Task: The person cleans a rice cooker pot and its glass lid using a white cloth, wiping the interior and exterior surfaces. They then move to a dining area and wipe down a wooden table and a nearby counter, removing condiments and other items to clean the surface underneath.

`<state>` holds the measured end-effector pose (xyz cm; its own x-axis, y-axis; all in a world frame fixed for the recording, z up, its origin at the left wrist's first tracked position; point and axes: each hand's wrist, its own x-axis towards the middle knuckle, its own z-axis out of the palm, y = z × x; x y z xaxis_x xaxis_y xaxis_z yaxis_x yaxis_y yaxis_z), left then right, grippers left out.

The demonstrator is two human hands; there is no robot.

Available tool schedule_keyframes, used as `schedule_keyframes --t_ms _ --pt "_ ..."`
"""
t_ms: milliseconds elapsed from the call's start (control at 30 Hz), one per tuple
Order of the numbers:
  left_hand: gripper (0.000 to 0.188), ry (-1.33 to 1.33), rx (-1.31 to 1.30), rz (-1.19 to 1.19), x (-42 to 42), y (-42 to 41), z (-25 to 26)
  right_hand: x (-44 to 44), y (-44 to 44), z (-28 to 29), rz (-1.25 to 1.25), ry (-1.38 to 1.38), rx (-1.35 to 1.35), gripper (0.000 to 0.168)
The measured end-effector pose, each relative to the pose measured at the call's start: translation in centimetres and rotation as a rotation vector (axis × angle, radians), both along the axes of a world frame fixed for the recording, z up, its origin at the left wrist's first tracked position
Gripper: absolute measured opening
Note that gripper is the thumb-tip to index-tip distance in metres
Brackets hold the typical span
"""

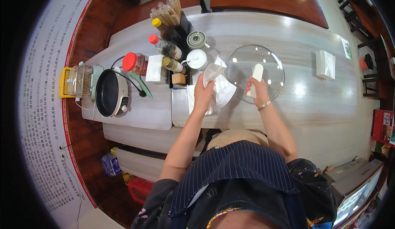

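Observation:
My left hand (204, 93) holds crumpled white paper napkins (224, 90) over the near part of the table. Below it, more white paper lies beside the condiment tray. My right hand (259, 90) grips a cream-coloured handle (257, 73) that stands upright over a round glass lid (239, 54). Whether the handle is fixed to the lid cannot be told. The lid rests on the table (308, 105) just right of the napkins.
Left of my hands stand sauce bottles (166, 47), a white lidded jar (196, 59), wrapped chopsticks (168, 11), a napkin stack (155, 69), a green utensil (142, 85) and an electric pan (108, 93). Another napkin stack (325, 64) sits at the right.

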<state>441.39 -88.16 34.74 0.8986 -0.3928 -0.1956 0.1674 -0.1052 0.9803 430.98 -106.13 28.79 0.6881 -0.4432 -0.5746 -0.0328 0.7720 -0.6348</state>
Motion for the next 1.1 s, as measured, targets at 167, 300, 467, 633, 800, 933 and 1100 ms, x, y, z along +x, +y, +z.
schedule_keyframes --t_ms 167,300,467,633,800,933,1100 --pt "0.052 -0.503 0.290 -0.222 -1.1 -2.4 1.6 -4.0 1.3 7.7 0.190 -0.046 -0.129 0.017" --pt "0.068 -1.255 0.545 -0.514 -1.8 -3.6 3.7 -6.0 2.6 13.1 0.266 -0.129 -0.193 0.015" --pt "0.065 -1.236 0.555 -0.307 3.5 -4.7 9.0 -7.2 4.0 16.4 0.409 -0.168 -0.229 0.017" --pt "0.068 -1.254 0.356 -0.584 0.1 -3.9 11.6 -6.0 5.2 18.1 0.435 -0.238 -0.256 0.020" --pt "0.062 -1.420 0.541 -0.669 -2.0 3.4 11.0 -5.8 5.2 19.2 0.384 -0.298 -0.256 0.021" --pt "0.072 -1.331 0.548 -0.427 1.6 5.7 12.2 -5.2 6.0 20.5 0.556 -0.296 -0.323 0.021" --pt "0.064 -1.425 0.508 -0.507 5.3 1.9 18.2 -4.4 7.9 21.8 0.742 -0.309 -0.400 0.028"
